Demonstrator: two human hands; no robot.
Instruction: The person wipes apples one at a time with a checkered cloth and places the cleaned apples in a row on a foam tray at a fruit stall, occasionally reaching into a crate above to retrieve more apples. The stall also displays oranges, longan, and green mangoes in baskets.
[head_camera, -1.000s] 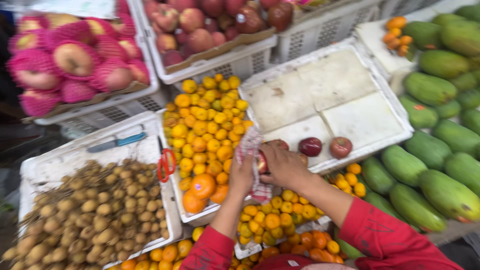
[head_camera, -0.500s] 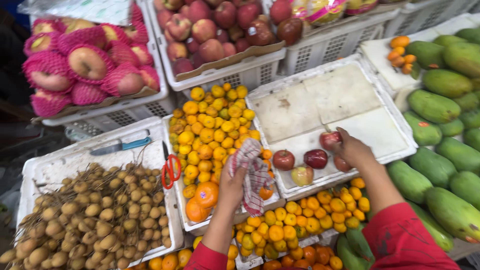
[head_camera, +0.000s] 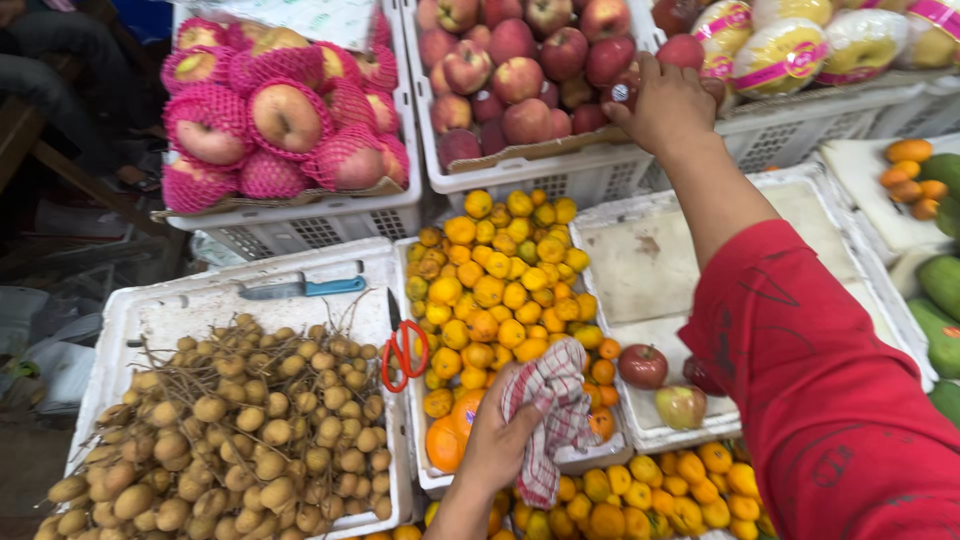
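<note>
Fruit fills the whole picture, packed in white crates and foam boxes side by side. At the lower left sits a big foam box (head_camera: 120, 320) full of small brown fruits on twigs (head_camera: 230, 440), with a blue knife (head_camera: 300, 288) lying on its bare top part. In the middle is a box of little oranges (head_camera: 500, 290), and red scissors (head_camera: 405, 355) hang on its left edge. At the upper left are apples in pink net sleeves (head_camera: 275, 115). Top middle holds a crate of red apples (head_camera: 520, 70). The right hand (head_camera: 665, 105), on a red sleeve (head_camera: 830, 400), reaches to the top and its grip is closed around one red apple (head_camera: 625, 90) at the crate's right side. The left hand (head_camera: 500, 440), near the bottom middle, has its grip tight on a checked cloth (head_camera: 555, 415) over the oranges. Just right of the cloth, three loose apples (head_camera: 643, 366) lie in a mostly bare white tray (head_camera: 640, 260).
</note>
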